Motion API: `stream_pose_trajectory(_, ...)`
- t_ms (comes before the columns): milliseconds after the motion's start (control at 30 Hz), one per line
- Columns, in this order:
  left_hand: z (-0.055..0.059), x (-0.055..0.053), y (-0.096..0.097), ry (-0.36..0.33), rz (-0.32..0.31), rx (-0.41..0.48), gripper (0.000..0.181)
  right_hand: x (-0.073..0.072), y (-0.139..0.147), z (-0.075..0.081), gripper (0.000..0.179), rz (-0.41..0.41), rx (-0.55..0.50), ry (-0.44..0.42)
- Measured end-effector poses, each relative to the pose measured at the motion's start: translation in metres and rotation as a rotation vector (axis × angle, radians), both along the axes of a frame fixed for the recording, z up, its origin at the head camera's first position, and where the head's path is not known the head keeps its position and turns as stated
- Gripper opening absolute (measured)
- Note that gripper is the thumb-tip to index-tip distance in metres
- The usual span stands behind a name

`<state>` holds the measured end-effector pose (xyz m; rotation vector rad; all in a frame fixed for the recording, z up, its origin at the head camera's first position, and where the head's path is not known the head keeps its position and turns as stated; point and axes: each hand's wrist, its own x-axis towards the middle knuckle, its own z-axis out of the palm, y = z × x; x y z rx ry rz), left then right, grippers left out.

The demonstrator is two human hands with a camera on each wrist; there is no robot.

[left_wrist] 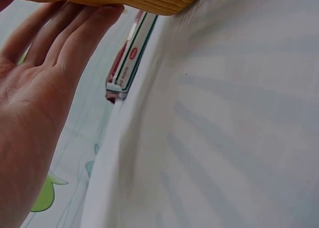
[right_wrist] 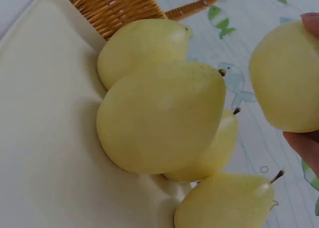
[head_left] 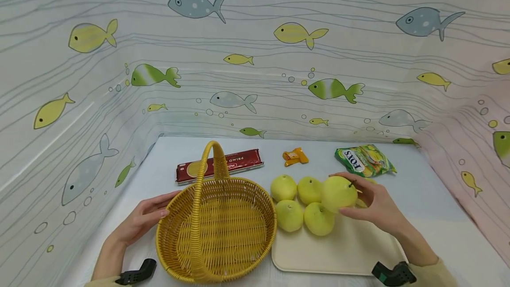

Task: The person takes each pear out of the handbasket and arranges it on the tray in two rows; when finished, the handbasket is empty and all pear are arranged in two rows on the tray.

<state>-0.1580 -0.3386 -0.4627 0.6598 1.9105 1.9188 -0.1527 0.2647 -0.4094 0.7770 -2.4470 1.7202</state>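
My right hand (head_left: 376, 205) holds a pale yellow pear (head_left: 338, 194) between thumb and fingers, its stem toward the palm. In the right wrist view this held pear (right_wrist: 286, 78) is off to the side of the others. Below and left of it, several more pears (head_left: 289, 215) sit on a cream tray (head_left: 338, 254); one is partly hidden behind the hand. Left of the tray stands a yellow wicker basket (head_left: 229, 229) with a tall handle and a bare inside. My left hand (head_left: 143, 216) touches the basket's left side with fairly straight fingers, thumb near the rim.
Behind the basket lies a dark red biscuit pack (head_left: 243, 160). A small orange packet (head_left: 295, 157) and a green Fox's bag (head_left: 365, 160) are toward the back of the white table (head_left: 418, 198). Fish-patterned sheeting (head_left: 255, 79) surrounds the table's back and sides.
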Motion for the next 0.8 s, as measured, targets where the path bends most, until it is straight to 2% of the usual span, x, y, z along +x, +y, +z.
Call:
stream_pose_trajectory(233, -0.002, -0.001, 0.000, 0.002, -0.016, 0.011, 0.052, -0.007, 0.017, -0.005, 0.074, 0.081, -0.014, 0.007)
stream_pose_trajectory(433, -0.001, 0.000, 0.000, -0.003, -0.014, 0.016, 0.051, -0.014, 0.034, -0.011, 0.077, 0.124, 0.042, -0.020)
stream_pose_trajectory(800, 0.000, 0.000, 0.000, 0.000, -0.021, 0.031, 0.051, -0.018, 0.048, -0.017, 0.068, 0.203, 0.160, -0.051)
